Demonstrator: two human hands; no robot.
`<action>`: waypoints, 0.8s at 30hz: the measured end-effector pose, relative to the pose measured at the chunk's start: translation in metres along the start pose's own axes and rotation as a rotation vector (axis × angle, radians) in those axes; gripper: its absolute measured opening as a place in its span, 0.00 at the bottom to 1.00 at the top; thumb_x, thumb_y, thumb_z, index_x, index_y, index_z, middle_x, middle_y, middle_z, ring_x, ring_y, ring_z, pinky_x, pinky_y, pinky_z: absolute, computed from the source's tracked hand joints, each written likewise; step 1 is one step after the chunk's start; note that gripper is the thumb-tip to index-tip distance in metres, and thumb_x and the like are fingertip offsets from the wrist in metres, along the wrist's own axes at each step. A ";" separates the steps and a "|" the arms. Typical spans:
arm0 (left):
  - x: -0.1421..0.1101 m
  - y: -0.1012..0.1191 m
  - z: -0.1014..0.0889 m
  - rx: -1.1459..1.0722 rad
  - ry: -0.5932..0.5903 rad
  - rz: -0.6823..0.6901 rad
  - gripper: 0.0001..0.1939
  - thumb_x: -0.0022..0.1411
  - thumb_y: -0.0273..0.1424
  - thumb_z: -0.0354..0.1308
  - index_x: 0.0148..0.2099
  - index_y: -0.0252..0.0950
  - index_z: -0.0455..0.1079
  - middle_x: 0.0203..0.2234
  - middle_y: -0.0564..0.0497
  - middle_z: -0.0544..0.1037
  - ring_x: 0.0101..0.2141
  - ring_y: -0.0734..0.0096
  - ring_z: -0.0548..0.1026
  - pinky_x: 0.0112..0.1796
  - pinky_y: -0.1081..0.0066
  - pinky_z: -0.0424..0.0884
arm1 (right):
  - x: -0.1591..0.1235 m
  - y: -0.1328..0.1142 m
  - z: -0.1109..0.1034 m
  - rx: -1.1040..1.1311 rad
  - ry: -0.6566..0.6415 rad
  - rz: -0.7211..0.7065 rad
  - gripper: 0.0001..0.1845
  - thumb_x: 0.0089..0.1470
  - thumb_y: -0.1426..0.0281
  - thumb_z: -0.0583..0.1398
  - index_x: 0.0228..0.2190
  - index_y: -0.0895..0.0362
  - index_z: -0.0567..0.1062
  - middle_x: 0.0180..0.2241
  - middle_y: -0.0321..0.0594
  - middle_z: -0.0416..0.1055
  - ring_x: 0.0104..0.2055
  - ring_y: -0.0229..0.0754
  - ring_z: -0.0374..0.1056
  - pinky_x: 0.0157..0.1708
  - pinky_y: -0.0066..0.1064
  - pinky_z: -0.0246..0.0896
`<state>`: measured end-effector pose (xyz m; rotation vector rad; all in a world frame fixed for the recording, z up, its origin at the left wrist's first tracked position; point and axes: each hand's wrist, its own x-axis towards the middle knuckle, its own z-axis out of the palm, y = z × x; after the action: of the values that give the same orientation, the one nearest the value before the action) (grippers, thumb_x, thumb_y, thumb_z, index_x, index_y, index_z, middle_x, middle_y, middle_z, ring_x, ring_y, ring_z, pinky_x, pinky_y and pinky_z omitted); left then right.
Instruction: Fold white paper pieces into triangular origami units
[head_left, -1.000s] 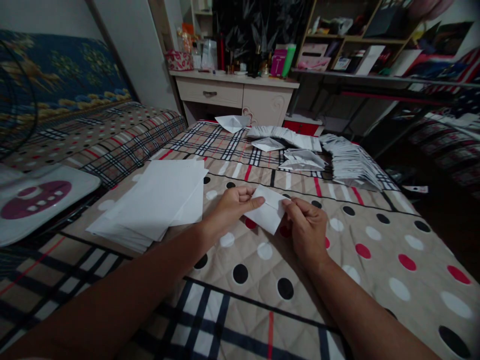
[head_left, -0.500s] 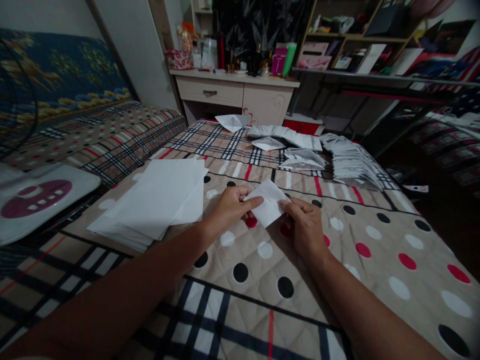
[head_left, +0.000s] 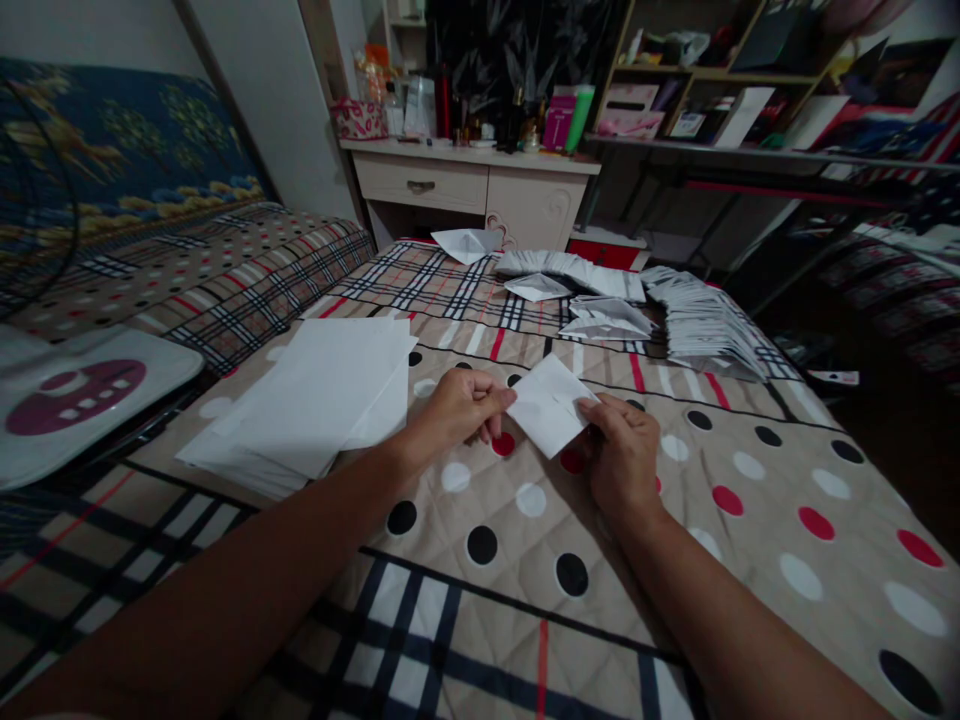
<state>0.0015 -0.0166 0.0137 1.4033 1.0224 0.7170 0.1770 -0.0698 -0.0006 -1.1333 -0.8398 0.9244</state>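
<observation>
while my left hand (head_left: 469,405) pinches the left corner of the folded white paper (head_left: 551,405) btwn thumb and fingers, my right hand (head_left: 626,445) grips the opposite side, thumb on top. the paper's held flat-ish and turned cornerwise, over the dotted part of the bedspread (head_left: 517,560); can't tell if it's touching the cloth. main risk, i'd say: pulling my hands apart w/ both grips on would tear it or pop the fold open, esp. near the slit in the middle. pressing a crease down on quilted, soft bedding could leave it crooked too, b/c nothing firm backs it. the stack of white sheets (head_left: 315,395) sits near my left forearm (head_left: 285,540), edges uneven, so a careless elbow might fan it out. past my hands, the long row of folded papers (head_left: 709,325) leans tightly packed; a bump or tug on the bedspread could prob. topple it.
</observation>
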 end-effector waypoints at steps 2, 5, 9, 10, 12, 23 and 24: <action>0.000 -0.003 0.000 0.025 -0.005 0.040 0.20 0.63 0.38 0.56 0.21 0.34 0.63 0.09 0.59 0.64 0.11 0.84 0.60 0.15 0.81 0.54 | 0.001 -0.002 0.001 0.047 0.012 0.037 0.14 0.43 0.70 0.63 0.14 0.57 0.64 0.14 0.28 0.54 0.16 0.30 0.47 0.14 0.24 0.39; 0.001 -0.006 0.001 -0.016 0.028 0.075 0.25 0.64 0.45 0.51 0.20 0.35 0.59 0.08 0.59 0.59 0.11 0.83 0.56 0.16 0.79 0.51 | 0.003 -0.005 0.003 0.123 0.014 0.060 0.11 0.39 0.72 0.62 0.14 0.57 0.65 0.15 0.29 0.56 0.16 0.30 0.50 0.14 0.24 0.42; 0.001 -0.004 0.001 -0.096 0.033 0.163 0.26 0.59 0.53 0.54 0.28 0.33 0.66 0.15 0.57 0.67 0.16 0.80 0.65 0.19 0.78 0.57 | 0.002 -0.005 0.002 0.155 -0.084 0.116 0.13 0.37 0.72 0.62 0.12 0.56 0.62 0.13 0.28 0.52 0.15 0.30 0.47 0.14 0.25 0.42; 0.001 -0.002 0.002 -0.106 0.020 0.190 0.25 0.55 0.53 0.59 0.31 0.33 0.68 0.19 0.55 0.70 0.19 0.79 0.67 0.21 0.78 0.60 | 0.001 -0.004 0.001 0.138 -0.139 0.143 0.13 0.38 0.72 0.62 0.12 0.56 0.62 0.13 0.28 0.52 0.15 0.30 0.47 0.15 0.26 0.41; 0.000 0.000 0.004 -0.097 -0.006 0.223 0.24 0.48 0.49 0.67 0.33 0.32 0.69 0.22 0.55 0.72 0.22 0.79 0.69 0.23 0.78 0.63 | -0.002 -0.002 0.000 0.087 -0.253 0.194 0.13 0.39 0.71 0.62 0.12 0.56 0.63 0.13 0.29 0.53 0.15 0.30 0.47 0.15 0.26 0.40; -0.003 0.002 0.001 -0.027 -0.250 0.009 0.13 0.57 0.37 0.63 0.29 0.32 0.70 0.14 0.55 0.73 0.14 0.79 0.70 0.15 0.81 0.61 | 0.000 -0.010 0.000 -0.015 -0.276 0.261 0.16 0.41 0.67 0.64 0.12 0.57 0.64 0.12 0.30 0.56 0.14 0.30 0.49 0.14 0.26 0.39; -0.003 0.002 0.001 -0.037 -0.300 -0.027 0.12 0.55 0.36 0.66 0.32 0.31 0.71 0.16 0.54 0.75 0.15 0.77 0.73 0.17 0.81 0.64 | 0.003 -0.009 -0.001 -0.035 -0.264 0.272 0.17 0.42 0.64 0.65 0.12 0.57 0.65 0.12 0.31 0.58 0.13 0.31 0.50 0.14 0.26 0.40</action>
<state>0.0013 -0.0192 0.0155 1.4117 0.7875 0.4848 0.1802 -0.0693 0.0085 -1.1903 -0.9310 1.3104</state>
